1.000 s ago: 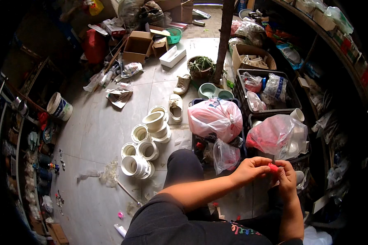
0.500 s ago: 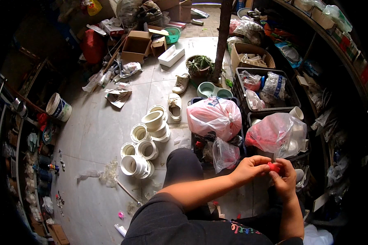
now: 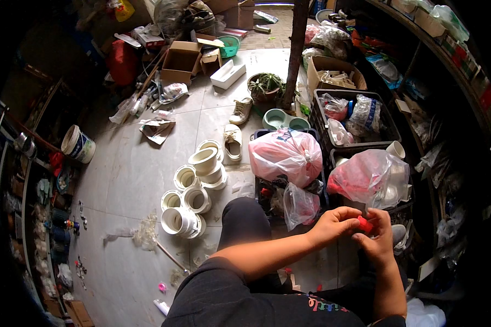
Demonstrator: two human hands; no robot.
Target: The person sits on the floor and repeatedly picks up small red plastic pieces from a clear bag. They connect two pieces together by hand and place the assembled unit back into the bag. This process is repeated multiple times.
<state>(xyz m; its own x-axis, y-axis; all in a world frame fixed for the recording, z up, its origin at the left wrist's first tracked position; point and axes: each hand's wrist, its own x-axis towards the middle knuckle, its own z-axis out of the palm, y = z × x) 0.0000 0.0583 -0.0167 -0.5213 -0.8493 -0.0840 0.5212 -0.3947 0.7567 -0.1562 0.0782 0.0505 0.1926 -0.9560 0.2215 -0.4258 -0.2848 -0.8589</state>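
A small red piece [image 3: 365,224], perhaps plastic, sits between my two hands at the lower right; its exact kind is too small to make out. My left hand [image 3: 335,224] pinches it from the left with thumb and fingertips. Around its right side my right hand [image 3: 377,238] curves, the thumb lifted apart from the fingers, which are near or against the piece. Just beyond my hands lies a clear plastic bag [image 3: 365,177] with red contents, resting on a black crate.
White pipe fittings [image 3: 183,220] stand grouped on the tiled floor to the left. A tied bag of pink things [image 3: 286,157] fills a crate ahead. Shoes [image 3: 233,143], a potted plant [image 3: 265,87] and a wooden post [image 3: 295,54] are farther off. Cluttered shelves line both sides.
My right thumb has moved down and away from the red piece, widening the gap to its fingers. The left hand has barely moved.
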